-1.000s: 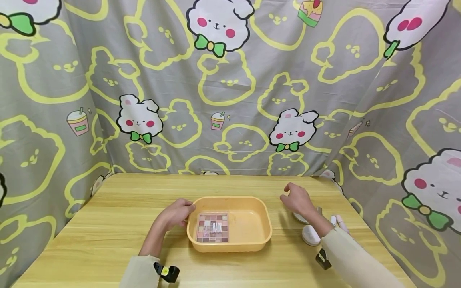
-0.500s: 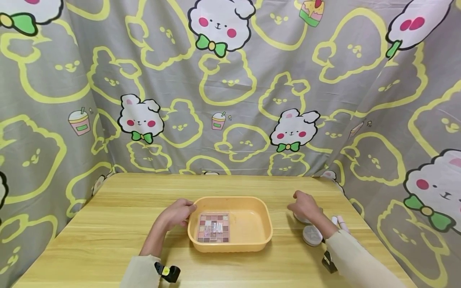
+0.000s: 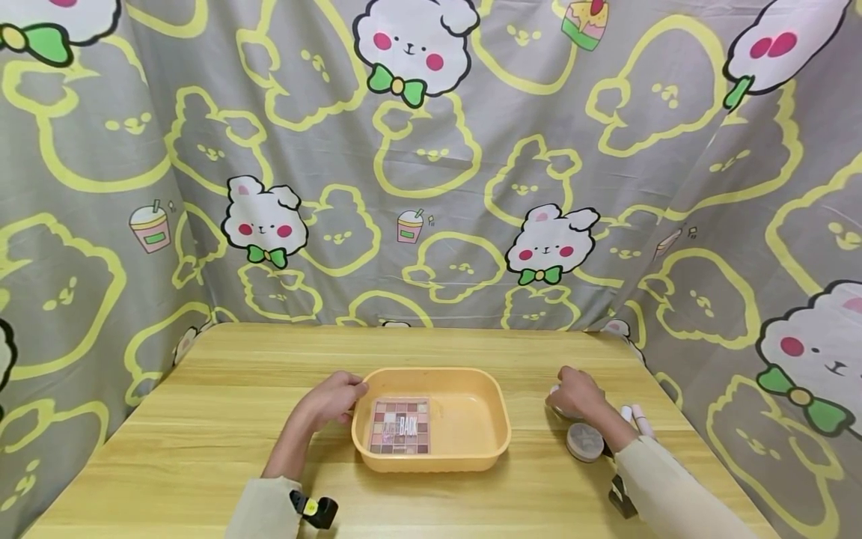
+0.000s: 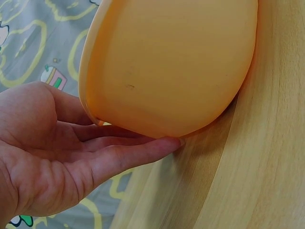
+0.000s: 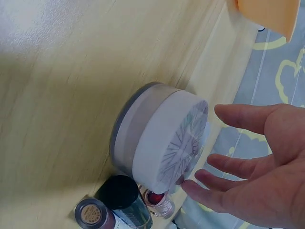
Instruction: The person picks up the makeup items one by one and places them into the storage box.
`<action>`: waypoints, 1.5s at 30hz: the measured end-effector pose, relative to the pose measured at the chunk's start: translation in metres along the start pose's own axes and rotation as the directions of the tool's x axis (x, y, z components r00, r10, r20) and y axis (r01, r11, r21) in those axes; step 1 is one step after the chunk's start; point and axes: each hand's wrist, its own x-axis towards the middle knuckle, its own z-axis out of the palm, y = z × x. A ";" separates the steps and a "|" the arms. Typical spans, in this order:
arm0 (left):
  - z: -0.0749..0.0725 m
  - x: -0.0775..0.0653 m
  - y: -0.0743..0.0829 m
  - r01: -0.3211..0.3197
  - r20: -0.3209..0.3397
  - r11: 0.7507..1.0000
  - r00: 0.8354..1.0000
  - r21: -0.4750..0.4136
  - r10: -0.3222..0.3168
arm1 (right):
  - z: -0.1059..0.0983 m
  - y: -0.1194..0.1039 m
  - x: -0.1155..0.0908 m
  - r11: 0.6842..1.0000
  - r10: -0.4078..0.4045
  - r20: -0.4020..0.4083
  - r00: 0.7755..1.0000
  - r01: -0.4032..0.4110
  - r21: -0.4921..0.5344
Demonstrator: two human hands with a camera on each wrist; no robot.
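The right hand (image 3: 579, 394), fingers spread, is above a mostly hidden pale object (image 3: 563, 412), right of the round-cornered orange plastic tray (image 3: 438, 463); contact is unclear. A round, pale-lidded jar (image 3: 584, 442) stands just nearer the person. The left hand (image 3: 333, 397) grips the tray's left end.

Cream sleeves (image 3: 676, 486), black wrist cameras (image 3: 326, 513), yellow mark (image 3: 310, 507).

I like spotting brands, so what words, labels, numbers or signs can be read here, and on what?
"BACK": on the palette in the orange tray; lettering before it is too blurred to read.
Round label on the small container's end: too small and blurred.
Mark on the yellow sticker at the left wrist: too small.
Round jar: line pattern, no readable words.
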 end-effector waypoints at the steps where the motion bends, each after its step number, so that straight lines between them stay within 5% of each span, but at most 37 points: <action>1: 0.000 0.000 0.000 0.002 0.000 1.000 1.000 -0.001 -0.002 | 0.000 0.001 0.000 1.000 0.002 -0.001 1.000 -0.002 -0.004; 45: 0.001 0.001 -0.001 -0.005 0.014 1.000 1.000 0.018 0.005 | 0.005 0.001 -0.007 0.994 -0.089 -0.070 0.994 0.084 -0.068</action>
